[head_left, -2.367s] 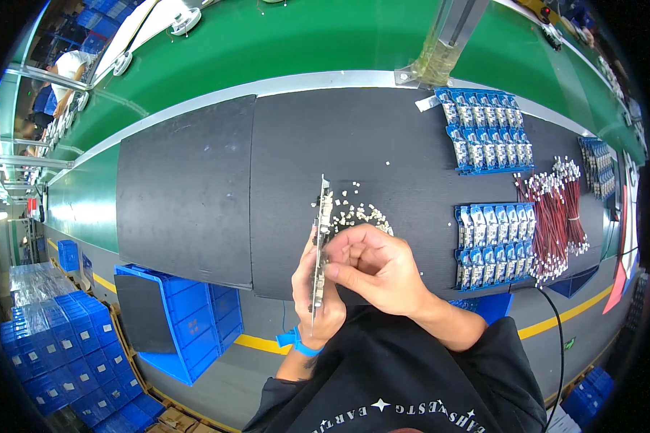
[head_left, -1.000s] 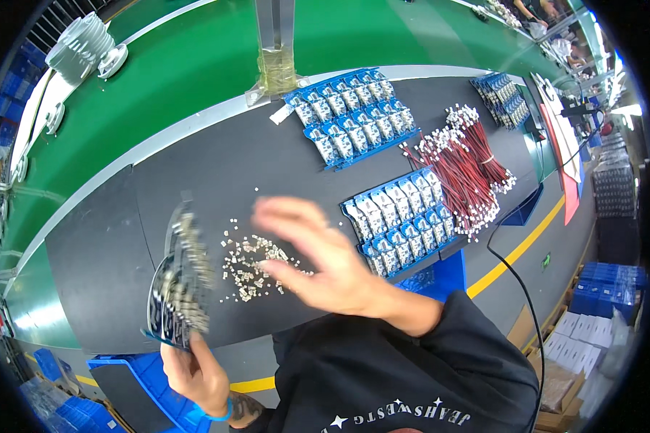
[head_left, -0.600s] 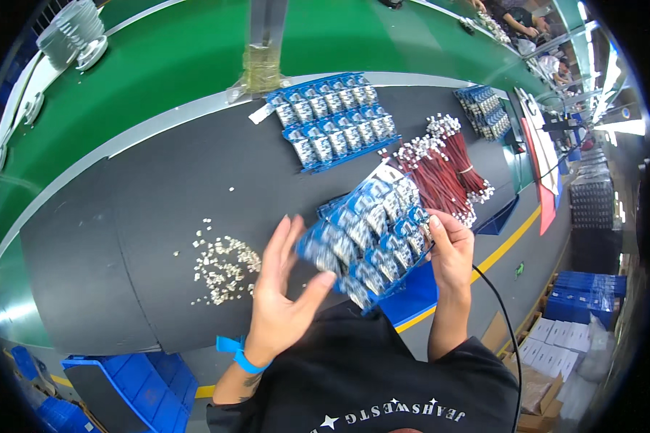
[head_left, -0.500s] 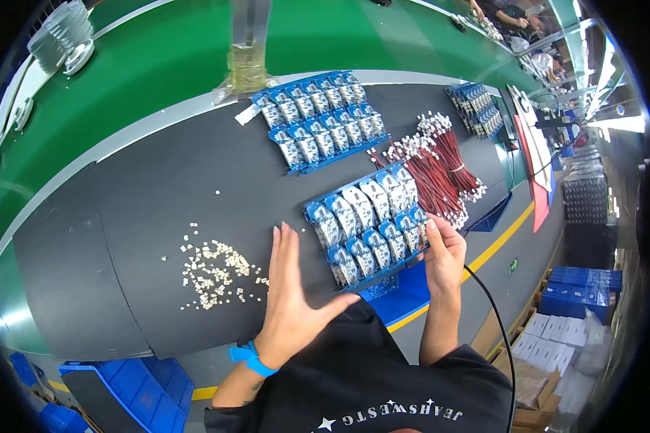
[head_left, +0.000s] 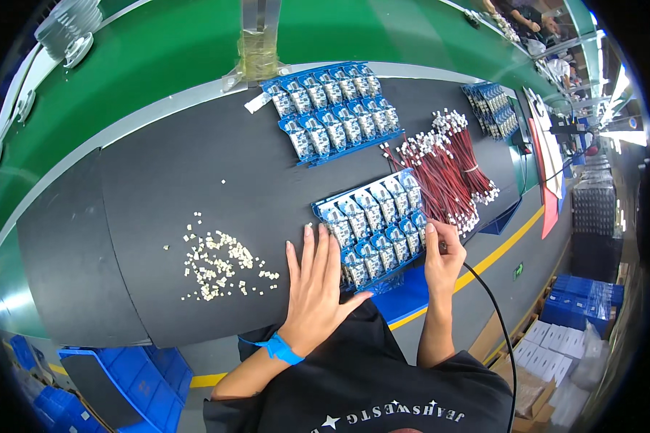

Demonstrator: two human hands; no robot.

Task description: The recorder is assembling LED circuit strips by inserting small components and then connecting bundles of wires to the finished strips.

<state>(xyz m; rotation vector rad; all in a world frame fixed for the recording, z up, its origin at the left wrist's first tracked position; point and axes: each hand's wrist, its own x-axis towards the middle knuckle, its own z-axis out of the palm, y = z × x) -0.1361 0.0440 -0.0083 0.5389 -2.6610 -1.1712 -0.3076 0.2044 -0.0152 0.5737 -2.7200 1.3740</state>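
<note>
In front of me a stack of blue circuit board panels [head_left: 372,231] rests near the front edge of the dark table, with rows of small white and metallic parts on it. My left hand [head_left: 316,281] lies along the stack's left side, fingers stretched out and thumb spread by the lower corner. At the opposite side, my right hand [head_left: 444,256] pinches the right edge between thumb and bent fingers. Red cables with white connectors [head_left: 444,173] lie bundled just beyond that edge. Behind is a second stack of similar panels [head_left: 332,115].
Loose small cream-coloured connectors [head_left: 220,263] are scattered on the dark mat [head_left: 159,195] to the left. Another stack of panels [head_left: 490,110] sits at the far right. A black cable [head_left: 495,303] hangs near my right arm. Blue bins [head_left: 133,382] stand below the table's left end.
My left hand has moved right, from beside the panel stack to against its left side. The top panel has shifted slightly. My right hand keeps its hold on the right edge.
</note>
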